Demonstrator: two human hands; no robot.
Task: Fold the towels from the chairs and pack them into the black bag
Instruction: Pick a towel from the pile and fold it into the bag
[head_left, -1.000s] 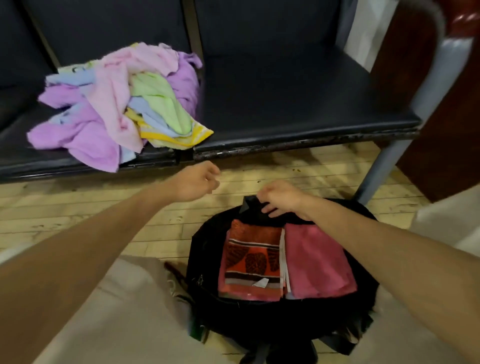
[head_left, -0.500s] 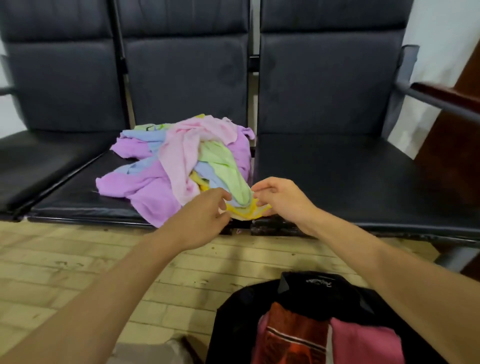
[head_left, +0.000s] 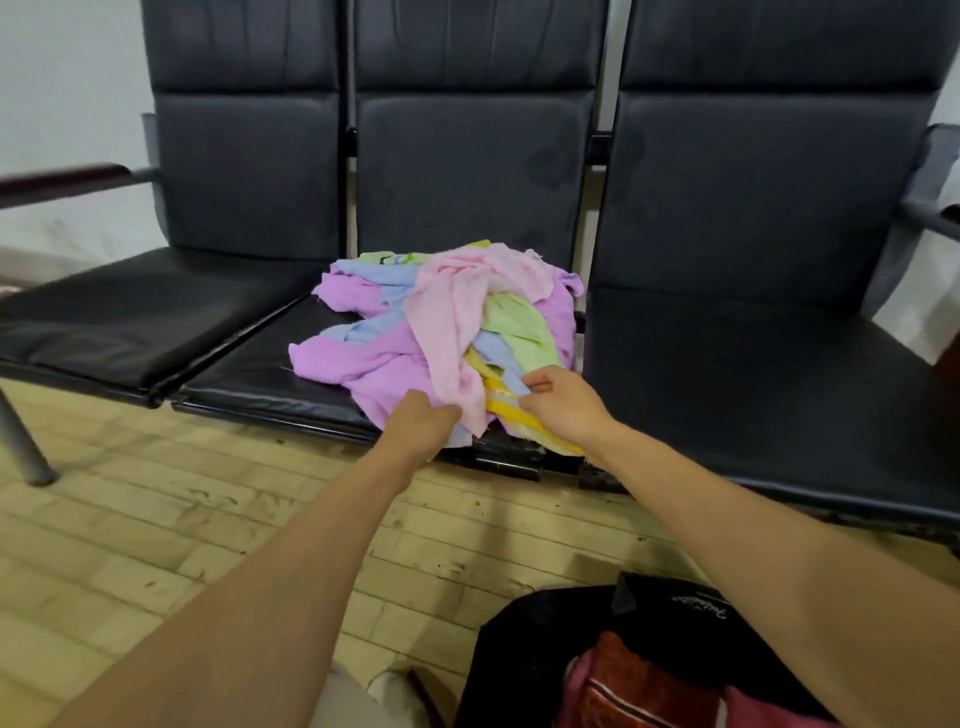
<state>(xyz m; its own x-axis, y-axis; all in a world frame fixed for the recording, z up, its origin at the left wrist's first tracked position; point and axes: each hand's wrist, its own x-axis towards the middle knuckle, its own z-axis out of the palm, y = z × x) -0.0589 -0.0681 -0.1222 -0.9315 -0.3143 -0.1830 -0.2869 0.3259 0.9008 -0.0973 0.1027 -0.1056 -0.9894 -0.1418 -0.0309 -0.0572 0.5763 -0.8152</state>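
- A row of three black padded chairs (head_left: 467, 182) stands against a pale wall (head_left: 62, 78). The floor (head_left: 156, 545) is worn yellowish planks.
- A dark wooden armrest (head_left: 62, 179) juts in at 9 o'clock.
- The pile of towels (head_left: 395, 332) lies on the middle seat, near its front edge, at 12 o'clock from both hands.
- The black bag (head_left: 670, 618) sits open on the floor at 5 o'clock, cut off by the bottom edge.
- Only the top of a red patterned towel (head_left: 623, 670) and a bit of pink cloth show inside the bag.
- The left hand (head_left: 418, 423) has curled fingers against the hanging end of the pink towel (head_left: 457, 322). The fingertips are hidden, so I cannot tell whether it grips the cloth.
- The right hand (head_left: 563, 402) pinches the edge of the yellow-striped towel (head_left: 506, 415) between thumb and fingers, at 3 o'clock from the left hand.
- The towels are thin, soft and crumpled, in lilac, pale blue, light green and pink.
- The seats are smooth, slightly shiny leatherette with scuffed front edges.
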